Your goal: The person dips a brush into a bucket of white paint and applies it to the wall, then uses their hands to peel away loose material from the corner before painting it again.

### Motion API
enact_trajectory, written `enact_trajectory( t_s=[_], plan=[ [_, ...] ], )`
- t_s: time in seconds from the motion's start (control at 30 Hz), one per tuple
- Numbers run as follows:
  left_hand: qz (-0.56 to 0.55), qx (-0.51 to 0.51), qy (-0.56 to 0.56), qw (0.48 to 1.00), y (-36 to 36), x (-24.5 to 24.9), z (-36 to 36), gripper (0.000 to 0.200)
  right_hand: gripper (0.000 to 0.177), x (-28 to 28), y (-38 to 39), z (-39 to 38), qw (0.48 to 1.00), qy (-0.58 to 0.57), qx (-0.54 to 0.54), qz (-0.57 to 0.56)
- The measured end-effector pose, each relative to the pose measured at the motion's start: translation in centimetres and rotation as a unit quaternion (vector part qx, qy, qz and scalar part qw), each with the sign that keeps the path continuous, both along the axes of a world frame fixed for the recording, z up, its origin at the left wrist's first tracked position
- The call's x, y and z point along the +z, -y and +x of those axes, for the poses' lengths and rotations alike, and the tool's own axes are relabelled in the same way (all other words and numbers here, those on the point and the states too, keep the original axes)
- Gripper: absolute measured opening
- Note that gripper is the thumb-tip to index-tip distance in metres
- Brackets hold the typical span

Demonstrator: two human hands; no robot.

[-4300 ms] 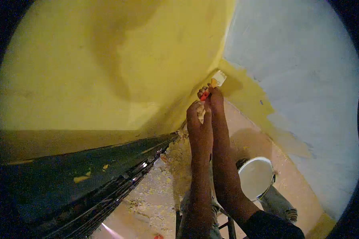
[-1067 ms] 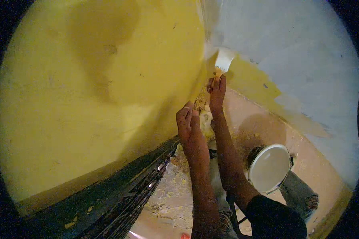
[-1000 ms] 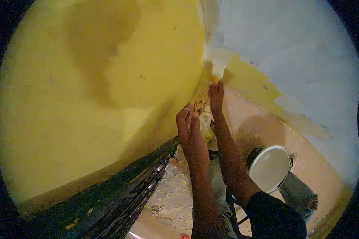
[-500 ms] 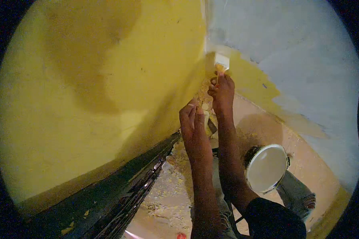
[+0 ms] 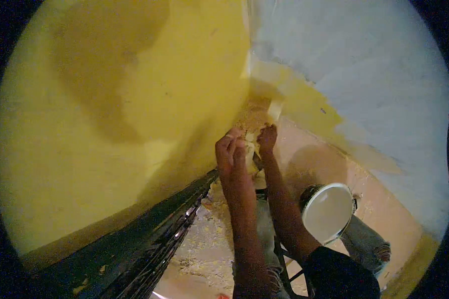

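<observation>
My right hand (image 5: 268, 139) grips a flat paintbrush (image 5: 274, 110) by its handle, its broad whitish end pointing up, close to the foot of the right-hand wall. The brush is blurred. Left of it, my left hand (image 5: 230, 149) is beside the yellow wall (image 5: 184, 99), fingers curled in; I cannot tell what is between them. Just right of that hand shows a pale piece (image 5: 250, 152), partly covered. A bucket (image 5: 328, 212) of whitish liquid stands right of my right forearm.
The right wall (image 5: 354, 60) is greyish white above a bare yellow patch (image 5: 309, 99). A dark, ridged stack (image 5: 169, 234) runs along the left wall's base. Pale flakes (image 5: 207, 244) litter the floor. My knee in torn jeans (image 5: 369, 241) is beside the bucket.
My right hand has drawn the paintbrush down from the yellow patch toward the wall's foot. My left hand stays curled near the corner. The whole view has shifted slightly.
</observation>
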State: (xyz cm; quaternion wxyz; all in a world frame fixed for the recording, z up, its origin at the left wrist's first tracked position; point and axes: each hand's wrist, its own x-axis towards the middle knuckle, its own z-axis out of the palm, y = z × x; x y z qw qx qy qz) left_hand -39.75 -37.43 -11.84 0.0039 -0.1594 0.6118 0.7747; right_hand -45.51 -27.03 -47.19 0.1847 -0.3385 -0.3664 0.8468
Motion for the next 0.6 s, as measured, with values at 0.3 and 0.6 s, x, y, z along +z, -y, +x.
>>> enact_trajectory(
  t_s=[0.3, 0.6],
  plan=[
    [-0.048, -0.005, 0.005, 0.999, -0.8, 1.0, 0.0, 0.034, 0.029, 22.7, -1.6, -2.3, 0.958, 0.018, 0.065, 0.278],
    [-0.048, 0.005, 0.022, 0.999, -1.1, 0.8, -0.2, 0.036, 0.023, 19.6, -0.2, -2.3, 0.978, -0.091, 0.002, 0.19]
  ],
)
